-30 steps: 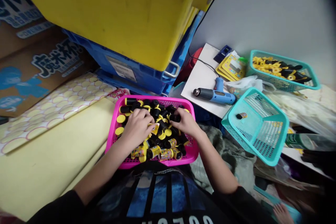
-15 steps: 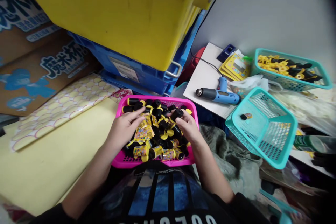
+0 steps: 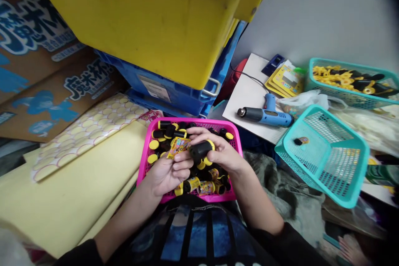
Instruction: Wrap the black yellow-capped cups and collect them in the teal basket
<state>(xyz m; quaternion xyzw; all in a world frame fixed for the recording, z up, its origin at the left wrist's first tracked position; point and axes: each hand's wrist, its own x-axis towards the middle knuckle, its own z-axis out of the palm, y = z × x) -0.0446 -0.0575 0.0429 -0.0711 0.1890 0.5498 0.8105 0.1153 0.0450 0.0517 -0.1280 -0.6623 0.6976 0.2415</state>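
Observation:
My right hand (image 3: pixel 222 151) is closed around a black bottle with a yellow rim (image 3: pixel 201 151), its dark end tipped toward my left hand. Between the fingers of my left hand (image 3: pixel 170 173) is a yellow printed label sleeve (image 3: pixel 178 146), close beside the bottle's dark end. Both hands are above a pink basket (image 3: pixel 237 141). Inside it lie many black bottles with yellow caps, and some near the front, such as a labelled bottle (image 3: pixel 205 188), wear printed yellow sleeves. My hands hide the basket's middle.
Right of me, a blue heat gun (image 3: pixel 264 115) lies on a white table (image 3: pixel 246 87). A teal basket (image 3: pixel 346 197) holds one labelled bottle (image 3: pixel 301 141). Behind it, another teal basket (image 3: pixel 336 93) has yellow and black parts. Stacked blue and yellow crates (image 3: pixel 149 29) stand ahead, cardboard boxes (image 3: pixel 56 99) at left.
My left hand has picked up a label sleeve from the pile and moved right. My right hand has brought the bottle left and turned it, so the two are close together.

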